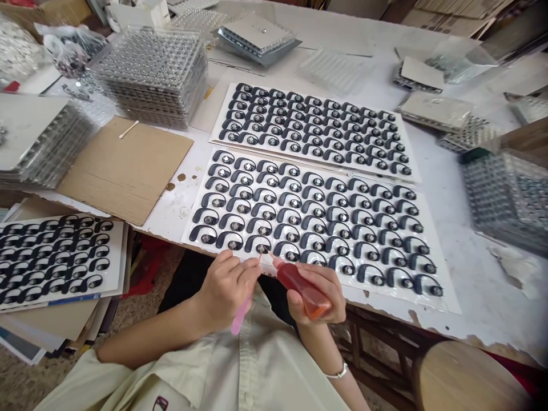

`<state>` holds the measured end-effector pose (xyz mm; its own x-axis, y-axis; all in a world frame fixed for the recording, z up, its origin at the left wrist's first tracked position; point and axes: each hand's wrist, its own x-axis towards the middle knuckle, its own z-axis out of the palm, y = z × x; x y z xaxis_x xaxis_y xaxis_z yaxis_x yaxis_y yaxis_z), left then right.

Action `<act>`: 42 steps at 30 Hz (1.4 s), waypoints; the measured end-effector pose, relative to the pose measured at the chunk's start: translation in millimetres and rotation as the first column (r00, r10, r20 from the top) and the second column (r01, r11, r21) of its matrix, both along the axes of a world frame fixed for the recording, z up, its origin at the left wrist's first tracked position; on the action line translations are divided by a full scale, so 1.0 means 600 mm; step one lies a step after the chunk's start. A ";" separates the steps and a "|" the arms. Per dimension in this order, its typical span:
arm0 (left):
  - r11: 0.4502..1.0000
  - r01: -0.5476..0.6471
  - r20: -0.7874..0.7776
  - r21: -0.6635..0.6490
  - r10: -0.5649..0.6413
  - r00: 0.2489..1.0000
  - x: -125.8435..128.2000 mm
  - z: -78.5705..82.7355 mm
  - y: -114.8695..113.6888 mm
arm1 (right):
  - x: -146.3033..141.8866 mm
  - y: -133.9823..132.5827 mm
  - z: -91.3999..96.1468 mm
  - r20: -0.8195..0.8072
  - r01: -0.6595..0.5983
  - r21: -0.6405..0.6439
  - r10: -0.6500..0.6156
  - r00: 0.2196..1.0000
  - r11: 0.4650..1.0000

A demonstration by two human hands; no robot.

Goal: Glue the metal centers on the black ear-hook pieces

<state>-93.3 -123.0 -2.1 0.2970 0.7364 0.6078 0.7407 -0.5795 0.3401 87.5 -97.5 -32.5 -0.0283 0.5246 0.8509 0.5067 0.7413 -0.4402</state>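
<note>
My left hand (226,285) is closed around a thin pink stick-like tool (240,317), its broad end pointing down and its tip by the front row of pieces. In my right hand (327,285) is a squeeze bottle (302,288) of red liquid, its nozzle tilted toward the same spot. Both tips come close to a black curved piece with a round silvery centre (262,248); whether they touch it I cannot tell. That piece sits on a white sheet (447,299) carrying rows of similar pieces. Behind lies a second such sheet (221,114).
A brown cardboard square (128,171) with a cotton swab (128,130) lies at left. Stacked clear trays (149,74) stand behind it, and more trays (509,194) at right. Another sheet of black pieces (113,274) tops a pile at lower left. A round stool (466,377) stands lower right.
</note>
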 end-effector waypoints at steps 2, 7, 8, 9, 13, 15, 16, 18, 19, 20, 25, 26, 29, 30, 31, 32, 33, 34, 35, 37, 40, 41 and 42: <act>1.000 -0.001 0.007 0.009 0.001 1.000 0.001 0.000 0.000 | 0.000 -0.001 0.002 0.003 0.010 -0.005 -0.010 1.000 1.000; 0.999 0.039 0.013 0.010 -0.039 0.999 -0.004 0.000 0.000 | 0.002 -0.003 -0.001 0.016 0.058 -0.010 -0.057 0.998 0.998; 0.998 0.051 0.015 0.022 -0.052 0.999 -0.009 0.003 0.005 | 0.002 -0.002 -0.001 0.015 0.065 -0.010 -0.065 0.998 0.998; 0.997 0.061 0.020 0.050 -0.062 0.998 -0.017 0.007 0.013 | 0.002 -0.002 -0.001 0.013 0.071 -0.009 -0.071 0.997 0.997; 0.958 0.000 0.065 0.288 -0.020 0.998 -0.074 0.034 0.098 | -0.002 0.001 0.003 -0.002 0.060 0.018 -0.060 0.998 0.998; 0.939 -0.081 0.131 0.336 0.038 0.991 -0.107 0.045 0.167 | -0.004 0.001 0.005 -0.010 0.060 0.032 -0.059 0.998 0.998; 0.949 -0.110 0.171 0.297 0.061 0.983 -0.123 0.047 0.204 | -0.004 0.001 0.005 -0.011 0.064 0.033 -0.064 0.998 0.997; 0.967 -0.195 0.294 0.167 0.139 0.945 -0.149 0.044 0.271 | -0.005 0.000 0.005 -0.010 0.071 0.024 -0.071 0.997 0.997; 0.968 -0.231 0.355 0.102 0.181 0.917 -0.159 0.039 0.298 | -0.005 0.000 0.004 -0.010 0.072 0.018 -0.072 0.997 0.997; 0.961 -0.271 0.422 0.054 0.223 0.879 -0.166 0.031 0.320 | -0.005 0.000 0.003 -0.013 0.070 0.016 -0.070 0.997 0.997; 0.951 -0.305 0.557 -0.051 0.280 0.782 -0.182 -0.012 0.343 | -0.003 -0.001 0.002 -0.026 0.054 0.045 -0.053 0.998 0.998; 0.951 -0.301 0.554 -0.063 0.284 0.783 -0.183 -0.017 0.337 | -0.002 -0.001 0.002 -0.024 0.053 0.050 -0.052 0.998 0.997; 0.953 -0.294 0.553 -0.079 0.287 0.782 -0.181 -0.019 0.324 | 0.000 -0.001 0.003 -0.022 0.047 0.049 -0.046 0.999 0.998; 0.954 -0.291 0.558 -0.079 0.284 0.779 -0.180 -0.018 0.322 | 0.000 -0.001 0.002 -0.022 0.042 0.046 -0.041 0.999 0.998; 0.954 -0.288 0.561 -0.079 0.282 0.778 -0.179 -0.017 0.321 | 0.000 -0.001 0.002 -0.023 0.039 0.044 -0.038 0.999 0.998; 0.954 -0.288 0.561 -0.080 0.282 0.778 -0.178 -0.016 0.322 | 0.000 -0.001 0.002 -0.025 0.038 0.041 -0.037 0.999 0.998; 0.954 -0.288 0.558 -0.083 0.284 0.780 -0.178 -0.015 0.322 | 0.000 -0.002 0.001 -0.026 0.037 0.039 -0.036 0.999 0.999; 0.954 -0.288 0.553 -0.087 0.287 0.782 -0.177 -0.015 0.323 | 0.000 -0.002 0.001 -0.028 0.037 0.036 -0.035 0.999 0.999; 0.953 -0.288 0.550 -0.091 0.289 0.784 -0.178 -0.016 0.324 | 0.000 -0.002 0.001 -0.029 0.035 0.034 -0.034 0.999 0.999; 0.954 -0.283 0.539 -0.098 0.290 0.791 -0.179 -0.017 0.325 | -0.001 -0.001 0.003 -0.031 0.034 0.045 -0.032 0.999 0.998; 0.952 -0.292 0.518 -0.092 0.296 0.803 -0.181 -0.021 0.326 | -0.002 0.000 0.007 -0.023 0.033 0.058 -0.032 0.999 0.998; 0.950 -0.299 0.510 -0.088 0.301 0.806 -0.182 -0.022 0.326 | -0.002 0.001 0.008 -0.021 0.034 0.057 -0.033 0.999 0.998; 0.949 -0.304 0.504 -0.087 0.305 0.808 -0.182 -0.023 0.327 | -0.003 0.001 0.009 -0.021 0.034 0.052 -0.033 0.999 0.998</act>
<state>-202.6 72.9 -16.2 -0.2907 0.7385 0.6083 0.6034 -0.3519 0.7156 85.9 -97.0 -27.4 0.0056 0.4798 0.8774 0.5230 0.7464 -0.4115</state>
